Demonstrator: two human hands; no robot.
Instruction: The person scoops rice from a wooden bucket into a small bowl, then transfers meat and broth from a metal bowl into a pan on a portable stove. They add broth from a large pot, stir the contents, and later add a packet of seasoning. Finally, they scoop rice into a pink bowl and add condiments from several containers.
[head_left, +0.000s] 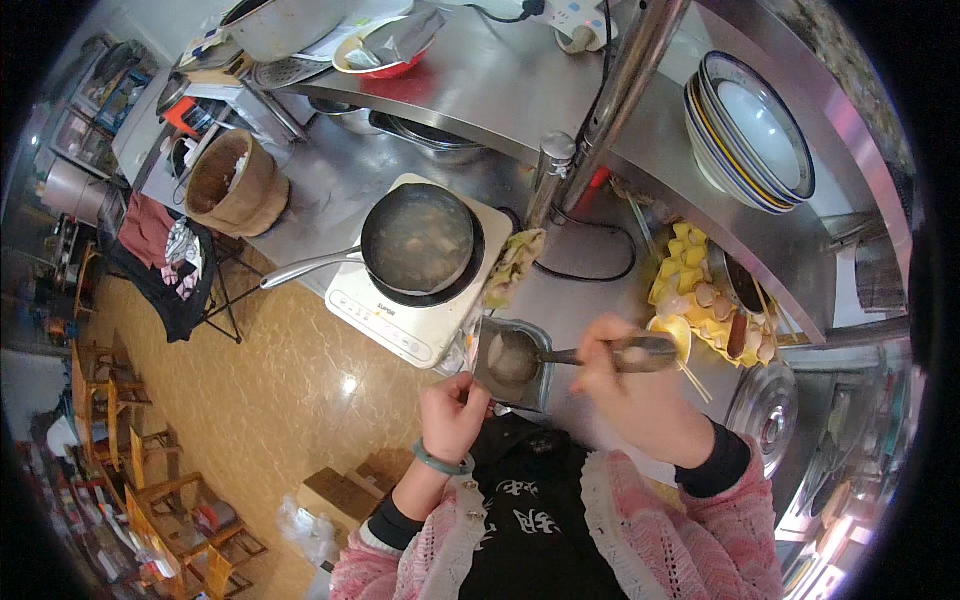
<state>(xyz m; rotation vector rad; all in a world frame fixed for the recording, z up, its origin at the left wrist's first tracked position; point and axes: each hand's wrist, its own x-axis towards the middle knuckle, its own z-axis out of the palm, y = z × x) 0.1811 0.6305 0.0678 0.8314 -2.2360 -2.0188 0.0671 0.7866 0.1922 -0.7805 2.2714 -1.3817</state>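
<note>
My right hand (637, 386), slightly blurred, holds a ladle (559, 357) by its dark handle. The round bowl of the ladle is inside a rectangular metal container (547, 379), which stands on the steel counter. My left hand (452, 411) is curled at the container's near left corner; what its fingers grip is hidden. Left of the container, a frying pan (417, 238) with cloudy liquid and pale pieces in it sits on a white Supor induction cooker (386, 324). Crumpled plastic wrapping (455, 356) lies between cooker and container.
A yellow cloth (512, 266) lies beside the cooker. A metal post (551, 176) rises behind it. On the right are an egg tray (682, 259) with eggs, a yellow cup (670, 334) with chopsticks and a steel lid (772, 420). Bowls (750, 135) are stacked on the shelf. A wooden bucket (236, 184) stands left.
</note>
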